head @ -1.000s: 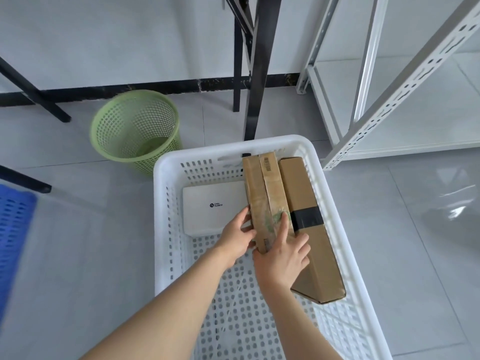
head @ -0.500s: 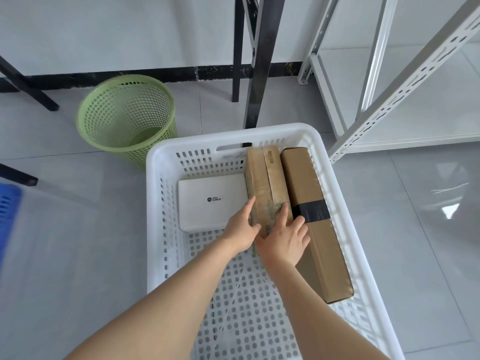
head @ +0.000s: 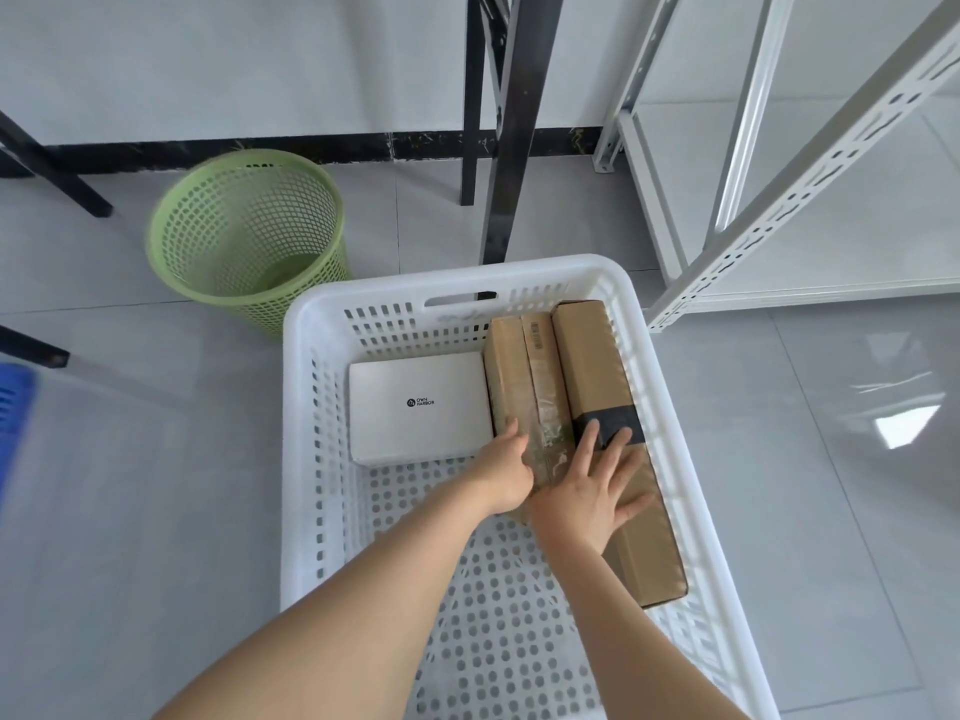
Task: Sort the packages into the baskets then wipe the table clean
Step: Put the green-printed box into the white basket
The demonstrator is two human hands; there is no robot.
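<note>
Sorting step, at the white basket (head: 296,459) on the floor.

- Left hand (head: 506,475): fingers curled at the near left edge of the narrow box (head: 519,366), seemingly holding it; thumb partly hidden.
- Right hand (head: 592,491): flat, fingers straight and spread wide, pressing on the big box (head: 592,366) at its black tape band.
- The narrow box lies between the white box (head: 415,407) and the big box, touching both, with its far end at the basket's far wall.

To do it well, I judge: steady the big box with the flat palm, slide the narrow box level until it sits flush, then lift both hands straight up so nothing shifts.

Count:
- Three packages in the basket: two brown cardboard, one white.
- One white basket, an edge of a blue basket (head: 13,397) and one green bin (head: 244,236).
- One metal rack (head: 810,184).
- No table top or cloth in view.
</note>
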